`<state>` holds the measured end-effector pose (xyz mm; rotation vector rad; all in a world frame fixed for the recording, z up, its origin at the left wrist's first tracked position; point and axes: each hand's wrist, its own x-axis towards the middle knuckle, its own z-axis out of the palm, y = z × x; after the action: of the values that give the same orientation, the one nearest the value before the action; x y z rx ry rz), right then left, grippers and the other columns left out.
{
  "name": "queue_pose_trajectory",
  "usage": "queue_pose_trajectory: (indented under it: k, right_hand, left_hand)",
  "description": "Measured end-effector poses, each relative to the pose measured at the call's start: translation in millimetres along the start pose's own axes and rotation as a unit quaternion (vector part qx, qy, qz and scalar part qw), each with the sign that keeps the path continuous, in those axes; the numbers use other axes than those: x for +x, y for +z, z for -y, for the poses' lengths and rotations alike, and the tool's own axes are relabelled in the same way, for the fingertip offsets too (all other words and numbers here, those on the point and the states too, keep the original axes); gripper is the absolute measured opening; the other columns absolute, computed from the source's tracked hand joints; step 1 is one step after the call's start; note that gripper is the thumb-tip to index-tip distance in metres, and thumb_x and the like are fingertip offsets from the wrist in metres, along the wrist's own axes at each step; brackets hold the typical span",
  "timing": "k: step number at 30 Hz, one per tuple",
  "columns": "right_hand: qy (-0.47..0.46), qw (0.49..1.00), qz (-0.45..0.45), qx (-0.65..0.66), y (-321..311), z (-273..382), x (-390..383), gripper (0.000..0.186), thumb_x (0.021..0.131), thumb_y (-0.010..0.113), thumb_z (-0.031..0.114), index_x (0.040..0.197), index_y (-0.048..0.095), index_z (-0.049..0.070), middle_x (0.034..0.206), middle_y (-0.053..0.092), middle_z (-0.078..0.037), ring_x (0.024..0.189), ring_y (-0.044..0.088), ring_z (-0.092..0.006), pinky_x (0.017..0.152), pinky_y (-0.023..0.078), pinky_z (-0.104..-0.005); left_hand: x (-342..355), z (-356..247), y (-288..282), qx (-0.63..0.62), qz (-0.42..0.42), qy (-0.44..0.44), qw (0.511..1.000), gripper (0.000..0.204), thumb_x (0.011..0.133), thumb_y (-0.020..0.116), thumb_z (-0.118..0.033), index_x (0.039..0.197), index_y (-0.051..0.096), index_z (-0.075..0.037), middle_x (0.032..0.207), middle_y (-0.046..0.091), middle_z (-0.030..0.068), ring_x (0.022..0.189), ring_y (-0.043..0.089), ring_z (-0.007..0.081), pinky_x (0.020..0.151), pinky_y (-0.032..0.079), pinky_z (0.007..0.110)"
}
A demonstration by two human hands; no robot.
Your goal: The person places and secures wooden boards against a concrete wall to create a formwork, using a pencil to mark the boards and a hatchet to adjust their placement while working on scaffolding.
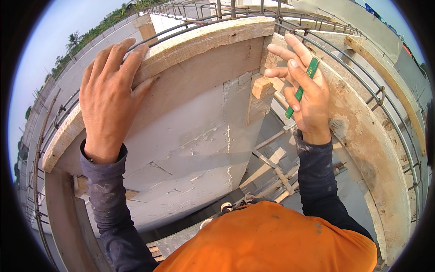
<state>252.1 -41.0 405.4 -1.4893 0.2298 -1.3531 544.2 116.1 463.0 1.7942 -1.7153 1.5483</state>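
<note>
My left hand [111,93] lies flat with spread fingers on the top edge of a wooden formwork board [199,45] that runs along a grey concrete wall [186,149]. My right hand [303,88] is raised near the corner where that board meets a second board [362,136] on the right. It holds a green pencil [301,88] between the fingers, tip pointing down. A small wooden block [262,88] sits at the corner just left of the right hand.
Steel rebar [385,97] with stirrups runs along behind both boards. Below, wooden props and planks [274,170] cross a lower level. My orange shirt [272,240] fills the lower middle. Trees and a long wall lie far left.
</note>
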Motion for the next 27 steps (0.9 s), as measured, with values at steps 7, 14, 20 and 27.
queue_pose_trajectory:
  k: [7,14,20,27]
  right_hand:
    - [0.057,0.995,-0.082,0.013,6.1,-37.4,-40.2,0.05,0.111,0.042,0.031,0.137,0.056,-0.009,0.09,0.073,-0.013,0.077,0.064,-0.0103,0.054,0.048,-0.0208]
    - [0.134,0.986,-0.032,-0.092,-8.3,-59.1,-55.4,0.047,0.111,0.048,0.038,0.125,0.066,-0.002,0.074,0.059,0.001,0.055,0.042,-0.002,0.048,0.033,-0.0185]
    - [0.154,0.985,-0.036,-0.074,-6.7,-107.4,-40.2,0.046,0.106,0.059,0.031,0.142,0.058,0.0,0.081,0.063,0.002,0.059,0.047,-0.0037,0.053,0.038,-0.0208]
    - [-0.005,0.931,-0.069,-0.359,10.8,-144.0,-37.8,0.062,0.1,0.065,0.025,0.153,0.045,0.001,0.097,0.073,-0.017,0.089,0.071,-0.0308,0.078,0.055,-0.0393]
  left_hand:
    - [-13.5,-13.1,0.5,0.008,-0.012,-0.076,0.997,0.05,0.081,0.084,-0.028,0.129,0.069,-0.018,0.125,0.069,0.0011,0.116,0.063,0.0239,0.103,0.049,0.039]
    - [-18.6,-6.3,-1.7,0.014,-0.035,-0.061,0.997,0.049,0.082,0.083,-0.026,0.128,0.07,-0.019,0.124,0.07,0.0002,0.117,0.064,0.0234,0.105,0.048,0.041]
    - [-35.7,-0.3,-9.8,0.031,-0.043,-0.082,0.995,0.052,0.082,0.083,-0.023,0.132,0.069,-0.021,0.132,0.068,-0.0004,0.124,0.06,0.0233,0.112,0.044,0.042]
    - [-50.6,16.1,-13.5,0.032,-0.035,-0.107,0.993,0.055,0.081,0.083,-0.02,0.134,0.068,-0.023,0.135,0.067,0.0002,0.128,0.059,0.023,0.117,0.039,0.043]
